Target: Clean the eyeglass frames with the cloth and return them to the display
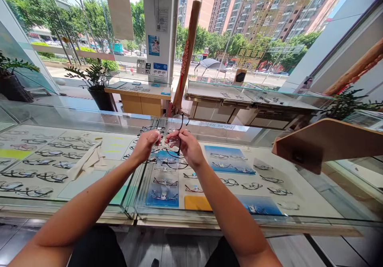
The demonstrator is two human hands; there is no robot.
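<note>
The right hand [186, 144] pinches the glasses [178, 122], which stand up tall. The left hand [146, 144] curls near them; what it holds, one cannot tell.

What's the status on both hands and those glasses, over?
Right hand gripping eyeglasses. Left hand curled close by, contents unclear. Display counter below.
</note>
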